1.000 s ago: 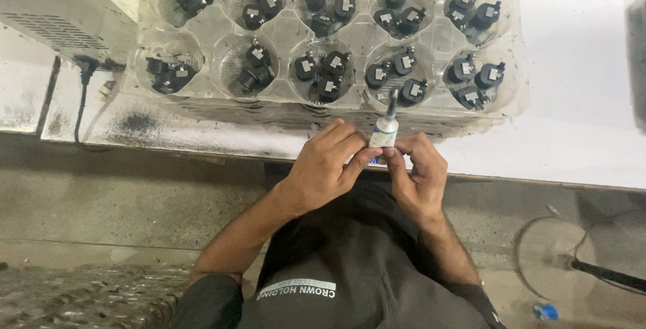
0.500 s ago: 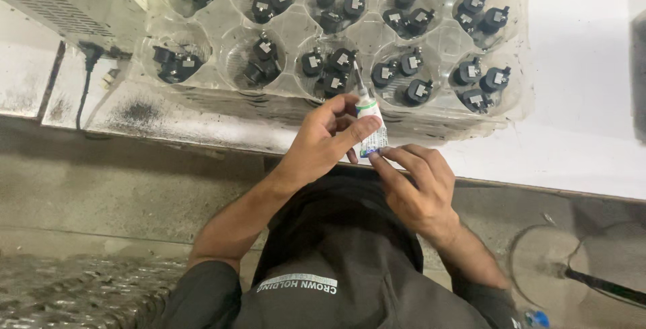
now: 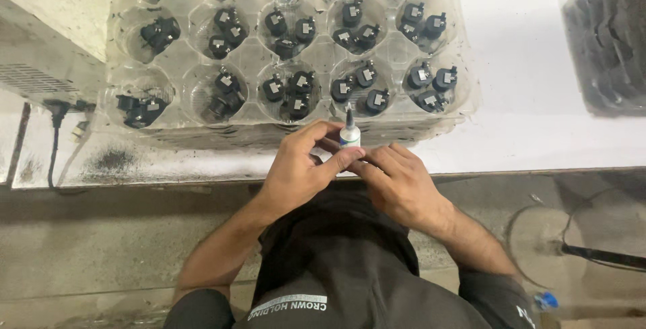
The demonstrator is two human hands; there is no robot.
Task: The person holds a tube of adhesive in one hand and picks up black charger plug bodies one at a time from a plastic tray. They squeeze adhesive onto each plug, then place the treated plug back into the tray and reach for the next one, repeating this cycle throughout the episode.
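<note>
My left hand (image 3: 299,171) and my right hand (image 3: 400,184) meet at the front edge of the white table (image 3: 538,100). Between their fingertips stands a small white tube with a dark pointed nozzle (image 3: 349,130), upright, nozzle pointing away from me. Both hands have fingers on it. Just beyond it lies a clear plastic tray (image 3: 252,56) with round pockets, each holding two or three small black parts with silver faces (image 3: 293,93).
A grey box with a vent (image 3: 33,77) and a black cable (image 3: 54,144) sit at the left. A dark tray in plastic wrap (image 3: 609,40) lies at the far right. Below the table edge is a concrete floor (image 3: 101,248) with a round stand (image 3: 545,241).
The tube was tilted half a second ago and now stands upright. My hands have shifted slightly left and nearer the table edge, fingers still around the tube.
</note>
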